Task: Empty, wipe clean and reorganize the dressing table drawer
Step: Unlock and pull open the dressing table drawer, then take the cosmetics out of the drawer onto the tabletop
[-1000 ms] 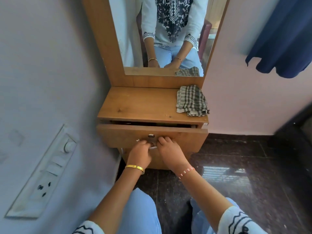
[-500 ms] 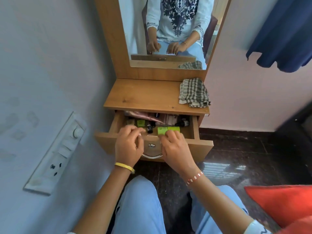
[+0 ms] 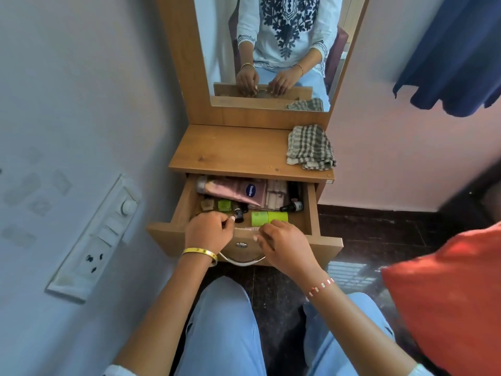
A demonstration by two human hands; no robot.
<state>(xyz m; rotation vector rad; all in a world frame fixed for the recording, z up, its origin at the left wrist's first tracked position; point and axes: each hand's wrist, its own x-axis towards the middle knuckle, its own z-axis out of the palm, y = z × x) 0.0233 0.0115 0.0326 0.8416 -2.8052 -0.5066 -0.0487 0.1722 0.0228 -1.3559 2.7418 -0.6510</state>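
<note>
Both hands, left [image 3: 208, 231] and right [image 3: 284, 244], rest curled on the open drawer's [image 3: 313, 210] front edge, seemingly holding nothing.

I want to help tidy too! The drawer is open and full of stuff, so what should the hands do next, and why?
Probably lift out one item, such as the green container just beyond the right hand. The drawer is pulled out and still full, with a pink tube and small bottles. The left hand holds nothing clear, and the checked cloth lies unused on top, so emptying comes before wiping.
</note>
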